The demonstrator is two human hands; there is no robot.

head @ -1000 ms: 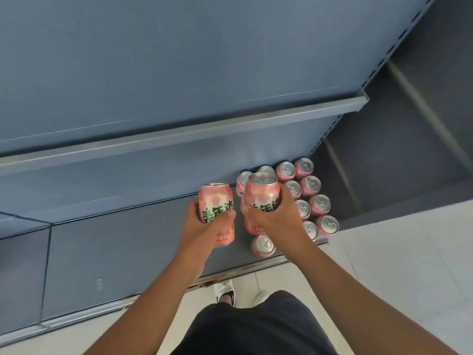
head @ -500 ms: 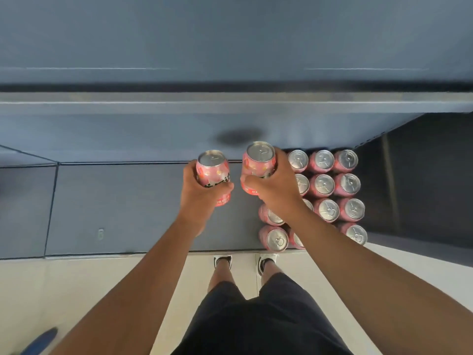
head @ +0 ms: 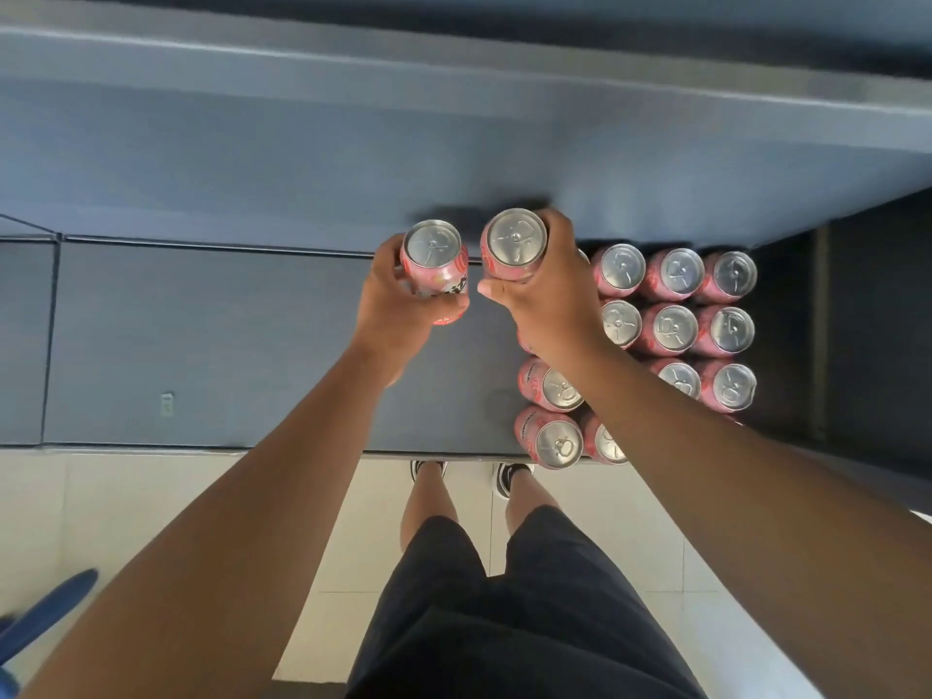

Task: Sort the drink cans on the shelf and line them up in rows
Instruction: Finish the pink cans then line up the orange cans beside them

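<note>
- While the left hand is gripping a pink aluminium drink can with a silver pull-tab lid around its side, the right hand is wrapping its fingers round a second pink can of the same kind. Both are being held upright over the dark grey metal shelf, close together but not touching.
- Just right of the right hand, a block of matching pink cans is standing in straight rows on the shelf, its front-left cans lying partly under the right forearm.
- Doing this step well, I judge, is meaning lowering each can upright into an open place on the block's left side, nearer one first, lids lining up with the rows and no neighbour getting knocked.
- Dark characters are showing on the left can's side by the thumb, too covered to read; no brand is legible.
</note>
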